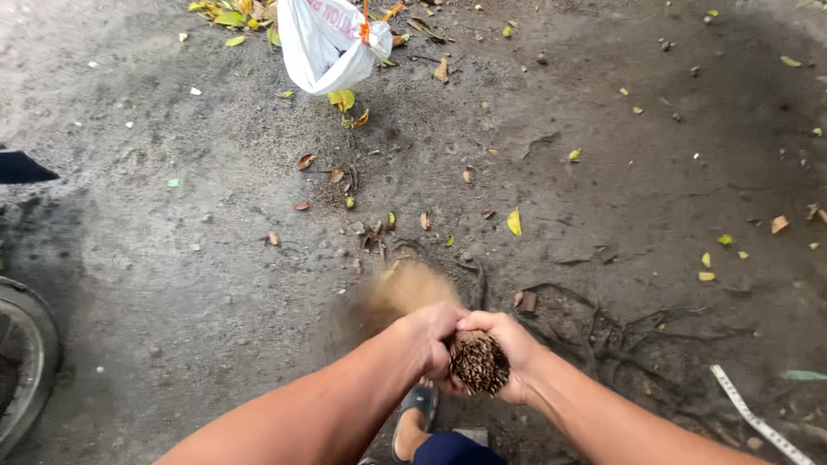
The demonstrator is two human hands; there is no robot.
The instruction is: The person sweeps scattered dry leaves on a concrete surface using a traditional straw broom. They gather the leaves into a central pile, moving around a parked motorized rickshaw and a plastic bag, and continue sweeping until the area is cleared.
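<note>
Head view: both hands clasp a bundled stick broom by its cut butt end (pixel 479 362), left hand (pixel 429 337) and right hand (pixel 510 349) touching around it. Broom bristles (pixel 394 297) are motion-blurred, low over the dirt ground (pixel 172 258). Scattered leaves (pixel 514 223) lie ahead; a white plastic bag (pixel 323 43) sits farther off. A sandalled foot (pixel 417 413) shows below the hands.

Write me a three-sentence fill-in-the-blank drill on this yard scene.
1. Both hands grip the butt end of a bundled stick ____, the left hand beside the right hand.
2. The plastic bag at the top is ____ in colour.
3. Fallen leaves lie scattered on the bare ____.

Missing words: broom; white; ground
</note>
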